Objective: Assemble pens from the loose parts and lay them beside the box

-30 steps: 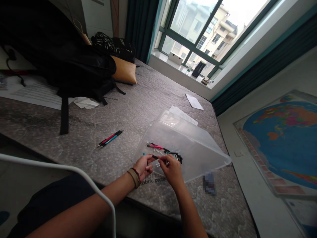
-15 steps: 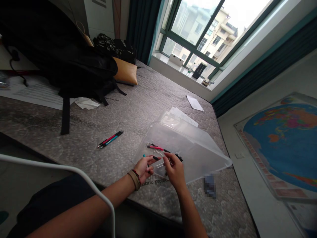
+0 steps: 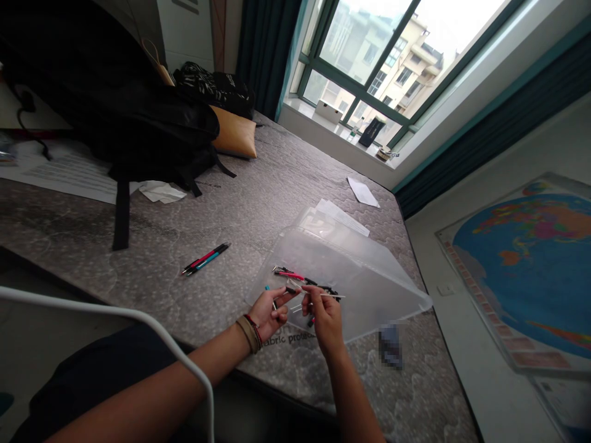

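Grey quilted mattress (image 3: pixel 152 258) spanning the room as the working surface, with a green-framed window (image 3: pixel 364 81) behind and a world map (image 3: pixel 530 246) on the wall at right. Upper left: a black backpack (image 3: pixel 115 104) lying on the mattress. Centre right: a translucent plastic sheet (image 3: pixel 373 286), spread flat under both hands.

Left forearm (image 3: pixel 194 375): long and oblique, running from the lower left corner up toward the centre, banded at the wrist. Right forearm (image 3: pixel 353 394): steeper, rising from the bottom edge and leaning slightly left. Right hand (image 3: pixel 325 317): back toward the viewer, knuckles bent, thumb and forefinger pinching a thin white rod. Left hand (image 3: pixel 270 311): palm turned up and inward, foremost fingers reaching toward the right hand, the others curled; a short black piece is gripped between the fingers. Fingertips of the two hands lie close together; whether they touch cannot be told.

Left of the hands, two pens (image 3: pixel 205 258) lie side by side on the mattress. Just beyond the hands, loose pen parts (image 3: pixel 290 274) rest on the sheet. White rod (image 3: pixel 335 296): pointing rightward past the right knuckles. Black piece (image 3: pixel 290 290): near the left fingertips.
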`<action>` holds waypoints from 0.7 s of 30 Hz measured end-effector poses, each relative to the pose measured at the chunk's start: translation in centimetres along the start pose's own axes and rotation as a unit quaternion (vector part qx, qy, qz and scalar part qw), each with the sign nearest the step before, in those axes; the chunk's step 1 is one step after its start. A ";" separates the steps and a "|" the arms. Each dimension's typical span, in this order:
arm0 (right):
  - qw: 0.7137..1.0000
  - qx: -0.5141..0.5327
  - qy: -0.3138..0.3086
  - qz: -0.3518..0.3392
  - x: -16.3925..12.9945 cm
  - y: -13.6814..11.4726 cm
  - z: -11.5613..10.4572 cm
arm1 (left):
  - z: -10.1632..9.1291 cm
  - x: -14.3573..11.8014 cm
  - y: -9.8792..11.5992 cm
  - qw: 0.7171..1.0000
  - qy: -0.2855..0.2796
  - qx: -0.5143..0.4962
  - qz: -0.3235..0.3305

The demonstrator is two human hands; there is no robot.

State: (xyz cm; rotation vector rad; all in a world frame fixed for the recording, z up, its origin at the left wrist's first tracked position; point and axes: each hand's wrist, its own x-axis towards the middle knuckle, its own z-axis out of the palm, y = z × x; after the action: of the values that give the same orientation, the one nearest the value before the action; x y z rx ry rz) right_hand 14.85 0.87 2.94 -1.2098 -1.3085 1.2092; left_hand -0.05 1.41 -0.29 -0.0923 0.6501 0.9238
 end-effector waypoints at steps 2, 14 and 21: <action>1.000 -0.020 -0.003 -0.014 0.0 0.1 0.2 | 0.1 -0.1 0.0 1.000 0.001 0.004 0.001; 0.981 -0.176 0.002 -0.077 0.0 0.5 0.0 | 0.7 -0.8 -0.4 1.000 -0.015 0.021 -0.017; 0.981 -0.163 0.030 -0.097 0.5 1.0 -0.4 | 0.2 -0.7 -1.5 0.999 -0.012 0.030 -0.030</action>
State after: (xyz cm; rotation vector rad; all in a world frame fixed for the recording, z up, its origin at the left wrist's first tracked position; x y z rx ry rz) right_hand 15.28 1.41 1.96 -1.3006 -1.5816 0.8331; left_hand 0.93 0.07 -0.03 -0.0456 0.6486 0.8459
